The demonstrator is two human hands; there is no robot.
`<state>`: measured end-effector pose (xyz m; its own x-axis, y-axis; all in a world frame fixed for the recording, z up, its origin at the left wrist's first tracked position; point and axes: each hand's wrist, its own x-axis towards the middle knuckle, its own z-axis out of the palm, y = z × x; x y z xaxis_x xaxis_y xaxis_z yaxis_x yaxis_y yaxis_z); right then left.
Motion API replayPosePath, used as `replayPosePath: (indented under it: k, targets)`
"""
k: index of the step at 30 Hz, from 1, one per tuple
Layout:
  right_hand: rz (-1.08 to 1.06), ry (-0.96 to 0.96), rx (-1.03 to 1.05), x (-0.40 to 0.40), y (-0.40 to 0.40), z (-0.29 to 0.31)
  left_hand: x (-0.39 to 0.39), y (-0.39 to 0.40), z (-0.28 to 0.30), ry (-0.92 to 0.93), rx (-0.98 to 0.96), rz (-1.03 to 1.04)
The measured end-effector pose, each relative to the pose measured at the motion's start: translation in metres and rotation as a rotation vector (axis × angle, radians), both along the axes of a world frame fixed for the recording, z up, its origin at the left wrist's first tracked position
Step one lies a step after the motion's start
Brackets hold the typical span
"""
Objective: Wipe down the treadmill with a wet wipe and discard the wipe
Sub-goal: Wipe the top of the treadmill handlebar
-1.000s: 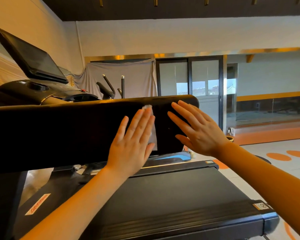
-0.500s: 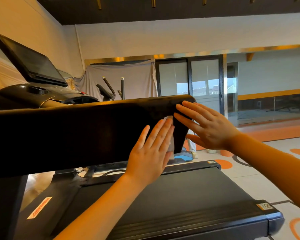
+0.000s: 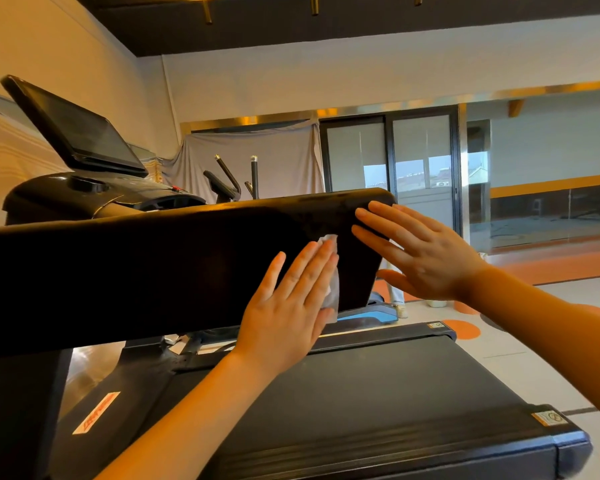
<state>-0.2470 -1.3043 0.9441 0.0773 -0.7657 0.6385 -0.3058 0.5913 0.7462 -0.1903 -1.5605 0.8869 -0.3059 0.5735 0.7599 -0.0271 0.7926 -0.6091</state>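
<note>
While the left hand (image 3: 284, 306) lies flat with straight fingers against the side face of the black handrail (image 3: 153, 268), it presses a white wet wipe (image 3: 331, 271) onto that face; wipe edge shows past the fingertips and along the thumb side, rest hidden under the palm. Wipe sits near the handrail's rounded free end, lower half of the face.

Right hand (image 3: 426, 254): fingers straight and spread, holding nothing, fingertips touching the handrail's end corner just above and right of the wipe. Thumb hangs below, off the end of the rail. Hands are close but not touching.

Treadmill layout: running belt (image 3: 378, 393) below both forearms, dark, with a small warning sticker (image 3: 549, 418) on the rear corner cap and an orange logo strip (image 3: 96, 413) on the near side rail. Console (image 3: 94, 195) upper left with a tilted dark screen (image 3: 80, 133) above it.

Background: grey drop cloth (image 3: 257, 157) hung on the far wall, handles of another machine (image 3: 227, 178) in front of it, sliding glass door (image 3: 392, 161) to the right, pale floor with orange dots (image 3: 461, 329).
</note>
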Motion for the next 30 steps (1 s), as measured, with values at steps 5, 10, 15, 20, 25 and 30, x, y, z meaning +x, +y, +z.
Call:
replayPosePath:
  k: [5,10,15,20,25,30]
  targets:
    - [0.025,-0.017,-0.012,-0.003,-0.002,-0.001,0.009,-0.026,-0.006,0.024,0.028,-0.005]
    - [0.014,-0.044,-0.014,-0.001,-0.002,-0.001,-0.002,0.002,-0.006,0.004,-0.047,-0.036]
    - [-0.008,-0.038,0.007,0.005,0.001,0.002,0.001,-0.011,-0.004,0.010,-0.129,-0.006]
    - [-0.014,-0.042,-0.002,0.005,0.000,0.000,-0.001,0.000,-0.008,0.022,-0.093,-0.026]
    - [-0.012,-0.042,0.000,0.004,0.000,0.000,-0.004,0.008,-0.012,0.014,-0.089,-0.034]
    - [-0.028,-0.036,0.009,0.004,0.001,0.002,-0.001,0.005,-0.017,0.013,-0.136,-0.025]
